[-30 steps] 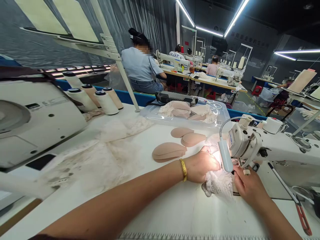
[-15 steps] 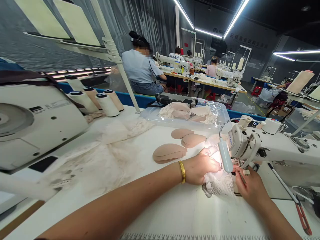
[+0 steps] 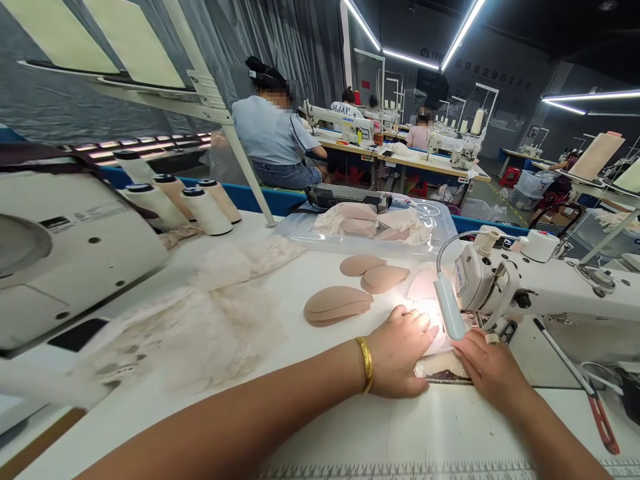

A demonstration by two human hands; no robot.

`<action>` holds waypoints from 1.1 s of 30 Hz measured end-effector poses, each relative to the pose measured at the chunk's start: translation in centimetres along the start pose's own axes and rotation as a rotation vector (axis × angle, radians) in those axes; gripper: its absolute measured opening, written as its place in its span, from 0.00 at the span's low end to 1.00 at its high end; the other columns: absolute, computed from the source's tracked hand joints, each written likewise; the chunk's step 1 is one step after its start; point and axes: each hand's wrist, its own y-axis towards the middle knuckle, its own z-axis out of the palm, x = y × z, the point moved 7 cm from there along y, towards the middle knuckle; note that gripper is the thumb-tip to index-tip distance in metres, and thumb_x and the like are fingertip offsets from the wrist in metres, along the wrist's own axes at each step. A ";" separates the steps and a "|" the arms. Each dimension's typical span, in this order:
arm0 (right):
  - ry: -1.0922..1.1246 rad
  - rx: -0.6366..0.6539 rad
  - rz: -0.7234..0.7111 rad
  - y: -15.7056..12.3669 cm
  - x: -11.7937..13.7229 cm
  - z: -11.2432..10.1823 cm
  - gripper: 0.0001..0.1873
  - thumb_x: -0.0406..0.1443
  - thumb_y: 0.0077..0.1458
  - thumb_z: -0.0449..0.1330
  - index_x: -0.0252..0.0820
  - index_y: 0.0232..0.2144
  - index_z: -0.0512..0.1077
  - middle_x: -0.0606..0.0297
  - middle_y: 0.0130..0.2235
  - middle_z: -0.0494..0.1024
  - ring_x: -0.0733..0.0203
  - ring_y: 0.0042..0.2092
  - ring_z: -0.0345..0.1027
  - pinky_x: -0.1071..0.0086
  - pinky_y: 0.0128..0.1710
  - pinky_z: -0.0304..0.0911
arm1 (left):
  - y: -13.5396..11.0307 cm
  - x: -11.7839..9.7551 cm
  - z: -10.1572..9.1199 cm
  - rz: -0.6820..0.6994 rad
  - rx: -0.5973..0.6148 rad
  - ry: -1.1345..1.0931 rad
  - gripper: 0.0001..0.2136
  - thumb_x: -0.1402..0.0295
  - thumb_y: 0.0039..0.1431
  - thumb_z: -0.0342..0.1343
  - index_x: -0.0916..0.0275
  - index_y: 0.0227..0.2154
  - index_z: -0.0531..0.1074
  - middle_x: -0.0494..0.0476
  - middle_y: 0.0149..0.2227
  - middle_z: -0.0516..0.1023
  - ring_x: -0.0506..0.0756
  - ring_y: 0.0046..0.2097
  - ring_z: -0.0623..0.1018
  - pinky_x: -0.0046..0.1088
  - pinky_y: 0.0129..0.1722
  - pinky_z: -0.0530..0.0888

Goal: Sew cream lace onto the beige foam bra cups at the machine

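Note:
Pale lace fabric (image 3: 440, 364) lies under the lit head of a white sewing machine (image 3: 500, 280). My left hand (image 3: 403, 350), with a gold bangle at the wrist, rests flat on the fabric left of the lamp (image 3: 449, 308), fingers stretched and thumb apart. Close to the needle area, my right hand (image 3: 493, 367) has its fingers together on the fabric's right edge; the fingertips are partly hidden by the lamp and machine head. Beige oval foam pads (image 3: 337, 305) lie in small stacks beyond my left hand.
A clear plastic tray (image 3: 310, 233) with pads and lace stands behind the stacks. Sheer lace (image 3: 200, 327) spreads over the left tabletop near thread cones (image 3: 207, 210). Red-handled tweezers (image 3: 603, 420) lie at right, and a ruler strip (image 3: 400, 469) runs along the front edge. Co-workers sit beyond.
My left hand has gone from gripping bunched lace to lying flatter, fingers spread. The fringed lace in front is now folded smoother. My right hand has shifted slightly left.

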 end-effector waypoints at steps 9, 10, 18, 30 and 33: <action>0.309 0.234 0.210 -0.3 -1.6 -1.0 0.07 0.31 0.66 0.52 0.48 0.42 0.67 0.63 0.40 0.76 0.55 0.41 0.70 0.63 0.42 0.66 | 0.0 0.0 -0.7 0.170 0.009 -0.107 0.09 0.68 0.52 0.64 0.61 0.35 0.71 0.56 0.43 0.78 0.61 0.43 0.75 0.38 0.46 0.63; 0.349 0.276 0.215 -0.3 -1.6 -0.9 0.08 0.31 0.65 0.53 0.48 0.44 0.68 0.63 0.41 0.76 0.55 0.42 0.70 0.64 0.41 0.67 | 0.1 0.0 -0.6 0.188 -0.005 -0.123 0.08 0.71 0.53 0.62 0.60 0.35 0.71 0.55 0.42 0.78 0.60 0.43 0.76 0.37 0.45 0.62; 0.605 0.412 0.241 -0.7 -2.6 -1.5 0.10 0.31 0.62 0.55 0.48 0.35 0.76 0.63 0.41 0.76 0.56 0.44 0.71 0.65 0.43 0.68 | 0.6 0.4 0.1 0.283 -0.152 -0.119 0.17 0.85 0.44 0.58 0.57 0.35 0.74 0.49 0.47 0.81 0.58 0.47 0.77 0.35 0.46 0.60; 0.164 0.059 0.131 -0.1 -2.1 0.2 0.15 0.37 0.68 0.53 0.51 0.47 0.79 0.64 0.50 0.82 0.50 0.49 0.73 0.54 0.50 0.69 | 1.4 1.6 0.3 0.321 -0.281 -0.053 0.17 0.85 0.45 0.55 0.58 0.33 0.76 0.49 0.42 0.83 0.57 0.46 0.77 0.39 0.54 0.59; 0.110 0.046 0.097 0.2 -1.8 -0.3 0.14 0.36 0.69 0.52 0.51 0.46 0.78 0.65 0.49 0.83 0.51 0.47 0.73 0.55 0.49 0.69 | 1.6 1.8 0.5 0.318 -0.265 -0.047 0.16 0.85 0.47 0.55 0.58 0.34 0.76 0.51 0.44 0.83 0.58 0.48 0.77 0.40 0.54 0.60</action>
